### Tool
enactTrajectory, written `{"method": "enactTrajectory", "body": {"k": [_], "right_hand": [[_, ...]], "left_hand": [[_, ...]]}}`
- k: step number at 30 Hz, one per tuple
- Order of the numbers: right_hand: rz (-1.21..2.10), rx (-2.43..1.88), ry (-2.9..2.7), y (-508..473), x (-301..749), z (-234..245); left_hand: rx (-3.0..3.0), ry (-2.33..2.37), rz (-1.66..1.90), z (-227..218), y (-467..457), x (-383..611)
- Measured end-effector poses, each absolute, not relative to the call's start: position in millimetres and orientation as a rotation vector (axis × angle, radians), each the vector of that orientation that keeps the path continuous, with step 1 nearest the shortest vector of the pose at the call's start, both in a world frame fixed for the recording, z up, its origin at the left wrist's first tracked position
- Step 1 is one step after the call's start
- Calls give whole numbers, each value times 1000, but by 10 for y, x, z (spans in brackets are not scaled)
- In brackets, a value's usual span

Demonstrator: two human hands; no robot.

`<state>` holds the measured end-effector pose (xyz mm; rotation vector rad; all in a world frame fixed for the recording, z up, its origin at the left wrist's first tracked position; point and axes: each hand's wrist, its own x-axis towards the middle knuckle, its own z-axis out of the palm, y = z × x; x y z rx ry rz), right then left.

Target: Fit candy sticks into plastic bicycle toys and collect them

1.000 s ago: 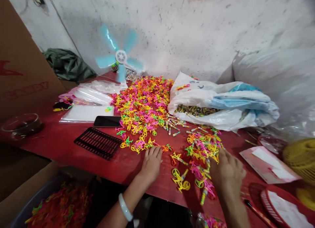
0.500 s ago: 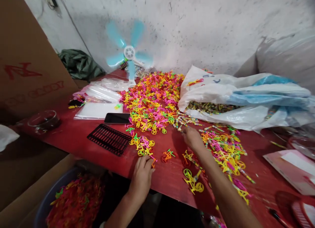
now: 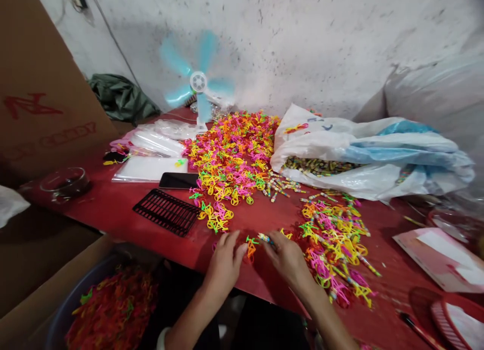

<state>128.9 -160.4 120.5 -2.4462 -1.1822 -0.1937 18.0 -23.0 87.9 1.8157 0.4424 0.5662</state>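
Note:
Both hands meet near the front edge of the red table [image 3: 113,209]. My left hand [image 3: 226,261] pinches a small orange plastic bicycle toy [image 3: 251,247]. My right hand [image 3: 286,257] holds a small wrapped candy stick [image 3: 265,238] right beside that toy. A big heap of neon plastic bicycles [image 3: 230,156] lies behind the hands. A second, smaller heap of bicycles with candy sticks on them [image 3: 335,241] lies to the right. Loose candy sticks [image 3: 280,184] spill from a white plastic bag [image 3: 363,156].
A blue desk fan [image 3: 198,82] spins at the back. A black grid tray [image 3: 167,212], a phone [image 3: 179,180], clear bags [image 3: 151,153] and a glass bowl [image 3: 64,181] sit left. A tub of bicycles [image 3: 109,309] stands below; a red basket [image 3: 449,314] and paper [image 3: 442,254] lie right.
My right hand pulled back from the loose candy sticks to the front edge, now carrying one. My left hand picked up an orange bicycle, and the two hands came together.

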Motion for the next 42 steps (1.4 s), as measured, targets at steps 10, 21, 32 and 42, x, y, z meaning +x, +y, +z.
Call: {"method": "enactTrajectory", "body": {"k": [10, 21, 32, 42], "right_hand": [[22, -2058, -830, -1602, 799, 1097], [185, -1945, -855, -1576, 625, 923], [264, -1938, -830, -1629, 698, 873], [345, -1958, -943, -1632, 547, 831]], "left_hand": [[1069, 512, 233, 1038, -261, 67], [1138, 584, 359, 1019, -458, 48], [1454, 614, 422, 954, -455, 46], [1439, 645, 453, 766, -514, -15]]}}
